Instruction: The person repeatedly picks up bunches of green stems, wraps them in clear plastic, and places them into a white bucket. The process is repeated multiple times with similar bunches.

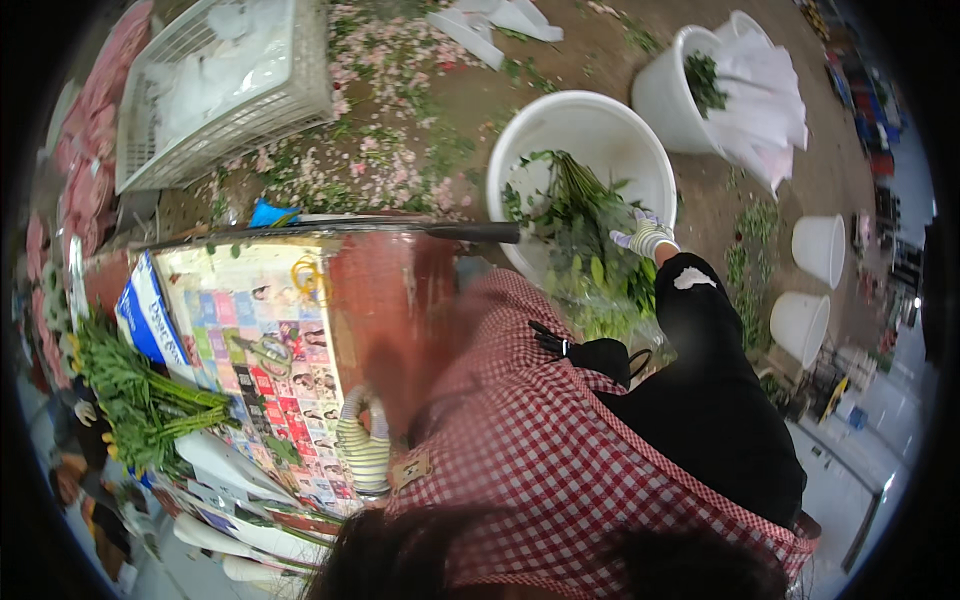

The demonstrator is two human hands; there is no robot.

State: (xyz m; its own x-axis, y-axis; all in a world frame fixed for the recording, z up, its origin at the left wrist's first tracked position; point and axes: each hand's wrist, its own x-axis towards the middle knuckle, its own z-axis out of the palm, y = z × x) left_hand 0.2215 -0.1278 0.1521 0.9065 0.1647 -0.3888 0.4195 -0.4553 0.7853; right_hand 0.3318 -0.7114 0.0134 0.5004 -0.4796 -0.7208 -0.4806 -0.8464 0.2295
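My right hand (pixel 648 235), in a striped glove, reaches over the rim of a large white bucket (pixel 504 142). It is at a leafy bunch of green stems (pixel 585 202) in clear wrapping, leaning in the bucket; whether the fingers grip it is unclear. My left hand (pixel 365 442), in a striped glove with curled fingers, rests at the near edge of the table; nothing shows clearly in it. Beyond it, green-handled scissors (pixel 268 355) lie on a printed sheet (pixel 225 304). Yellow rubber bands (pixel 307 276) lie near the sheet's far corner.
Leafy stems with yellow blooms (pixel 161 390) and white-wrapped bunches (pixel 232 465) lie along the table's left side. A white plastic crate (pixel 315 75) stands beyond. Petals and leaves litter the floor (pixel 390 142). Another bucket (pixel 660 94) holds wrapped stems. People are at the lower left.
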